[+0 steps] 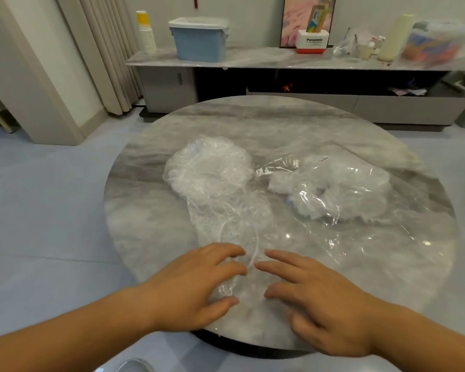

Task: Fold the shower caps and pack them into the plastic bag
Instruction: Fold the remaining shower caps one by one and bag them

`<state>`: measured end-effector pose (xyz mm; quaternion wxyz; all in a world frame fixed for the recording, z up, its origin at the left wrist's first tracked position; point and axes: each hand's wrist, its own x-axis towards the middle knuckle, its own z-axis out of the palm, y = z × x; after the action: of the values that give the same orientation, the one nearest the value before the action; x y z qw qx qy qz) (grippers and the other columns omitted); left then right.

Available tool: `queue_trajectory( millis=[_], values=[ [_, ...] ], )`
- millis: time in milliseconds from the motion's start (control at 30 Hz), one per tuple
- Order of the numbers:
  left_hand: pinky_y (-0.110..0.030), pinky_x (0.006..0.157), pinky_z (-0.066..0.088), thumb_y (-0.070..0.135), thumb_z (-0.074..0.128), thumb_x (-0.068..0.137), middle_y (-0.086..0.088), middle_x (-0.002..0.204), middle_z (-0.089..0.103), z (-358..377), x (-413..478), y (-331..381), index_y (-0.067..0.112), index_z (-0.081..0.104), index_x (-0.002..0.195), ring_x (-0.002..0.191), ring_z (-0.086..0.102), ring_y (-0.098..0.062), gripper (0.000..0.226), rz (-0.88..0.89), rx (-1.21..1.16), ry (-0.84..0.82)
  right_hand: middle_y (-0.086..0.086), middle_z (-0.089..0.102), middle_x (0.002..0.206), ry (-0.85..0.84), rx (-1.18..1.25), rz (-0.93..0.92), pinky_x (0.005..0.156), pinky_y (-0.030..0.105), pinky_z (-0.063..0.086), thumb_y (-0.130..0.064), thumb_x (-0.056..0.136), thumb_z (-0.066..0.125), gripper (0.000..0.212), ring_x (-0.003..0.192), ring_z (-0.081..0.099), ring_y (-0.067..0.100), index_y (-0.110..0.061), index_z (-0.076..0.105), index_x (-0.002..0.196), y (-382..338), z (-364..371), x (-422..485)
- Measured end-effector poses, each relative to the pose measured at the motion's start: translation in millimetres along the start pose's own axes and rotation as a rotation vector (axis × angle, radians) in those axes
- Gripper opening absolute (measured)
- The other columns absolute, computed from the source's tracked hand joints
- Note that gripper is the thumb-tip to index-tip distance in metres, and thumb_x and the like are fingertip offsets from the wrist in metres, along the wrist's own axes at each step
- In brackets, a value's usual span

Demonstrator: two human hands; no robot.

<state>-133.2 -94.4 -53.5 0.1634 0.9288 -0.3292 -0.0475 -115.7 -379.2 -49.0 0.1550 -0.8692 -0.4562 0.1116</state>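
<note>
A clear shower cap [234, 226] lies stretched out on the round marble table [156, 200], running from the table's middle toward me. My left hand [196, 285] and my right hand [314, 294] rest flat on its near end with fingers spread, fingertips almost meeting. Behind it a loose pile of crumpled clear shower caps [210, 162] sits left of centre. To the right lies the clear plastic bag [360, 210], with several bunched white caps [333, 191] inside it.
A long grey sideboard [253, 60] stands behind the table, carrying a blue lidded box [199, 38], a stack of paper cups [147, 33], a red and white box [312, 41] and bottles. Curtains hang at the left. Pale floor tiles surround the table.
</note>
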Motion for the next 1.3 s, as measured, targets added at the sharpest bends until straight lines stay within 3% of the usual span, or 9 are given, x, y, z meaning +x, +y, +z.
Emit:
queue_trajectory(
  millis=[200, 367, 500, 600, 767, 900, 1000, 1133, 1300],
  values=[
    [-0.017, 0.107, 0.034, 0.070, 0.063, 0.081, 0.019, 0.144, 0.036, -3, -2, -20, 0.036, 0.055, 0.129, 0.132, 0.035, 0.000, 0.059, -0.116, -0.008, -0.071, -0.015, 0.038, 0.156, -0.012, 0.040, 0.080, 0.114, 0.029, 0.032, -0.053, 0.097, 0.040, 0.038, 0.142, 0.029, -0.002, -0.035, 0.064, 0.122, 10, 6, -2],
    [-0.016, 0.100, 0.042, 0.061, 0.073, 0.077, 0.033, 0.133, 0.034, 4, -4, -24, 0.042, 0.061, 0.106, 0.128, 0.036, 0.009, 0.037, -0.176, -0.221, 0.021, -0.015, 0.033, 0.160, -0.012, -0.015, 0.070, 0.112, 0.033, 0.034, -0.057, 0.099, 0.037, 0.043, 0.139, 0.034, 0.004, -0.039, 0.062, 0.129, 8, 5, -3],
    [-0.015, 0.091, 0.046, 0.063, 0.064, 0.080, 0.030, 0.123, 0.042, 5, -2, -21, 0.040, 0.069, 0.100, 0.120, 0.046, 0.004, 0.030, -0.166, -0.247, 0.063, -0.015, 0.017, 0.166, -0.079, -0.071, 0.058, 0.111, 0.028, 0.027, -0.062, 0.101, 0.029, 0.049, 0.139, 0.031, 0.007, -0.042, 0.054, 0.137, 5, 1, -1],
    [-0.018, 0.086, 0.051, 0.047, 0.073, 0.085, 0.023, 0.111, 0.058, 1, 0, -14, 0.034, 0.075, 0.093, 0.107, 0.059, -0.002, 0.016, -0.217, -0.394, 0.098, -0.019, 0.023, 0.163, -0.072, -0.066, 0.053, 0.112, 0.027, 0.025, -0.060, 0.101, 0.025, 0.052, 0.140, 0.029, 0.003, -0.041, 0.048, 0.144, 5, 0, 1],
    [-0.018, 0.082, 0.051, 0.032, 0.071, 0.092, 0.020, 0.093, 0.073, -9, 3, -3, 0.029, 0.077, 0.092, 0.094, 0.066, 0.001, 0.006, -0.382, -0.576, 0.113, -0.028, 0.056, 0.133, 0.098, 0.071, 0.078, 0.109, 0.020, 0.033, -0.052, 0.099, 0.042, 0.045, 0.131, 0.039, -0.007, -0.034, 0.061, 0.135, 2, -2, 1],
    [-0.018, 0.085, 0.051, 0.031, 0.074, 0.090, 0.012, 0.093, 0.074, -15, 7, 2, 0.027, 0.075, 0.093, 0.091, 0.068, -0.002, 0.005, -0.458, -0.731, 0.190, -0.034, 0.061, 0.121, 0.243, 0.358, 0.213, 0.103, 0.009, 0.034, -0.054, 0.090, 0.049, 0.040, 0.128, 0.046, -0.012, -0.038, 0.071, 0.119, -6, -5, 7],
    [-0.019, 0.084, 0.053, 0.042, 0.085, 0.075, 0.009, 0.093, 0.073, -16, 11, 0, 0.029, 0.074, 0.093, 0.087, 0.068, -0.004, 0.025, -0.495, -0.735, 0.222, -0.026, 0.072, 0.102, 0.286, 0.602, 0.350, 0.092, 0.018, 0.048, -0.032, 0.097, 0.061, 0.017, 0.102, 0.066, -0.003, -0.037, 0.074, 0.107, -8, -4, 17],
    [-0.021, 0.073, 0.055, 0.041, 0.087, 0.074, 0.008, 0.082, 0.071, -12, 18, -5, 0.025, 0.072, 0.087, 0.072, 0.064, -0.003, 0.025, -0.573, -0.704, 0.242, -0.019, 0.069, 0.069, 0.276, 0.782, 0.509, 0.076, 0.024, 0.054, -0.018, 0.099, 0.061, 0.018, 0.070, 0.066, 0.003, -0.030, 0.075, 0.102, -6, -3, 23],
    [-0.018, 0.059, 0.049, 0.043, 0.085, 0.076, 0.003, 0.070, 0.068, -8, 28, -14, 0.026, 0.069, 0.079, 0.057, 0.056, 0.001, 0.024, -0.668, -0.535, 0.202, -0.024, 0.062, 0.099, 0.238, 0.503, 0.500, 0.079, 0.015, 0.045, -0.028, 0.099, 0.059, 0.018, 0.087, 0.063, -0.002, -0.034, 0.072, 0.111, 6, 7, 29]
  ],
)
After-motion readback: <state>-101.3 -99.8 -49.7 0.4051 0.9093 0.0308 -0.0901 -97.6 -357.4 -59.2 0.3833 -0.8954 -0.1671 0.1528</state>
